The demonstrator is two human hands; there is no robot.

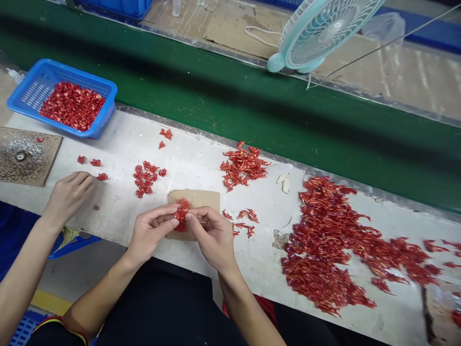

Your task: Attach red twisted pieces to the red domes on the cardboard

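Note:
My left hand (pixel 151 230) and my right hand (pixel 212 235) meet at the table's near edge. Both are closed in a pinch on one small red plastic piece (pixel 182 214), held just above a brown cardboard square (pixel 201 198). A few loose red pieces (pixel 245 221) lie right of my right hand. A small cluster of red pieces (pixel 146 175) lies beyond my left hand.
Another person's hand (pixel 68 192) rests on the table at the left, near a brown board (pixel 27 156). A blue basket (pixel 104 103) of red pieces stands far left. Red piles lie at centre (pixel 243 166) and right (pixel 334 245). A green conveyor belt (pixel 252 110) and a pale fan (pixel 320 29) are behind.

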